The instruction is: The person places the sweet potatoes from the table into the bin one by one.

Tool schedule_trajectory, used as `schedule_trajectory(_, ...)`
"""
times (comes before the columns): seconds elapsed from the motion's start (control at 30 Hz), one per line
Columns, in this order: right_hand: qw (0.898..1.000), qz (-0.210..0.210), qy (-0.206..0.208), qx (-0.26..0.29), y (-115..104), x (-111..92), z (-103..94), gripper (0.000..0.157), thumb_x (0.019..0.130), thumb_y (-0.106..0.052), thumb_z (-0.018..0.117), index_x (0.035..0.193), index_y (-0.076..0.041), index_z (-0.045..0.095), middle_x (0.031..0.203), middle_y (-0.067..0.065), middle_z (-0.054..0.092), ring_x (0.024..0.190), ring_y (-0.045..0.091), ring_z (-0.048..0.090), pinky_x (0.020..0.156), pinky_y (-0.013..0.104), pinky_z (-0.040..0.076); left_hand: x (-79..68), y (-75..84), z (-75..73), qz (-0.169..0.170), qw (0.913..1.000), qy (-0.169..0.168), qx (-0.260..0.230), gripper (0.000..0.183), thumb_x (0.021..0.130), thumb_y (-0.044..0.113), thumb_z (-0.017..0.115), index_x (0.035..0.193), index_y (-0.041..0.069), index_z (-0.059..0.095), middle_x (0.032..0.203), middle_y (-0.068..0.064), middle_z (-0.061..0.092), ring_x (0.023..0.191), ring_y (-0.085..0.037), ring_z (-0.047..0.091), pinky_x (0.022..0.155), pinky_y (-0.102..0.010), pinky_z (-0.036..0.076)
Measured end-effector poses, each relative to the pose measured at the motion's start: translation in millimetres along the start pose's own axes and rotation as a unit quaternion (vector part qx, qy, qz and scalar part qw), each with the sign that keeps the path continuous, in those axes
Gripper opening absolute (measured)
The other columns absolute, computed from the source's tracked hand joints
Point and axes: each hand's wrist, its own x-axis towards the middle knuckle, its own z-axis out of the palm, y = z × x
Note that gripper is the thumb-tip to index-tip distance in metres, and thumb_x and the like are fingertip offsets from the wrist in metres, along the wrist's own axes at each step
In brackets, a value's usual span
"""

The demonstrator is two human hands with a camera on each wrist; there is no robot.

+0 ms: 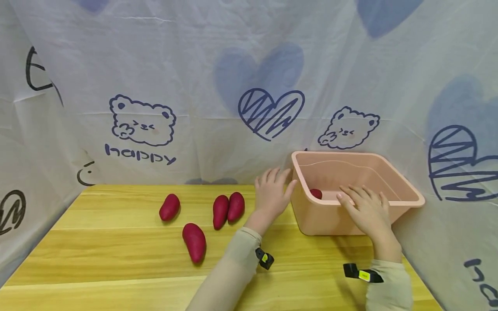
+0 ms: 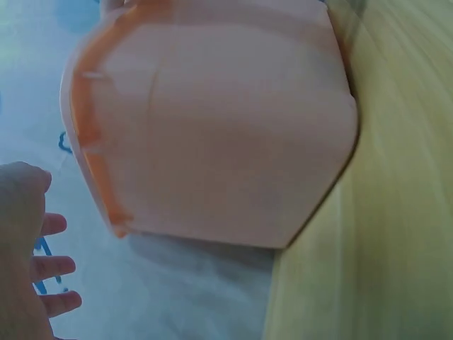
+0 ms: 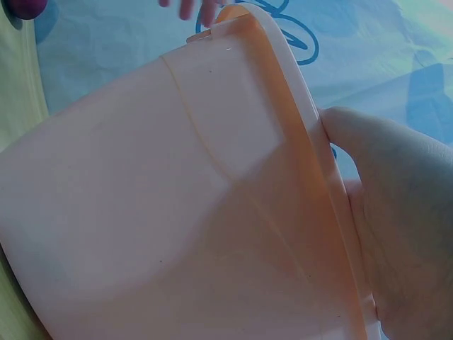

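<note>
Several smooth dark-red sweet potatoes lie on the wooden table: one at the back left (image 1: 169, 207), one nearer the front (image 1: 194, 243), and a touching pair (image 1: 220, 211). Part of another sweet potato (image 1: 316, 193) shows inside a pink plastic bin (image 1: 327, 218). My left hand (image 1: 271, 194) hovers just left of the bin, fingers spread and holding nothing. Over the bin's near rim reaches my right hand (image 1: 365, 211), fingers extended. In the right wrist view the right thumb (image 3: 347, 127) lies at the rim; whether it presses there is unclear.
Patterned white cloth (image 1: 194, 65) hangs behind the table (image 1: 116, 255) and along both sides. The bin stands at the table's back right, close to the cloth. A black strap is on each sleeve.
</note>
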Motion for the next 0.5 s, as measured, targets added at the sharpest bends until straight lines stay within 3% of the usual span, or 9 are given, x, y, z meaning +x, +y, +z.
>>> schedule_trajectory(0.5,1.0,0.001,0.005,0.0,-0.3,-0.7,1.2,0.06,0.101,-0.057,0.031,0.141,-0.017,0.051,0.147,0.018,0.046,0.138,0.046,0.029,0.108,0.072,0.008,-26.8,-44.9,9.3,-0.07,0.9969,-0.035,0.007,0.049,0.099,0.051,0.044,0.141,0.028,0.049,0.147,-0.006,0.048,0.136,-0.032,0.042,0.106,-0.062,0.034)
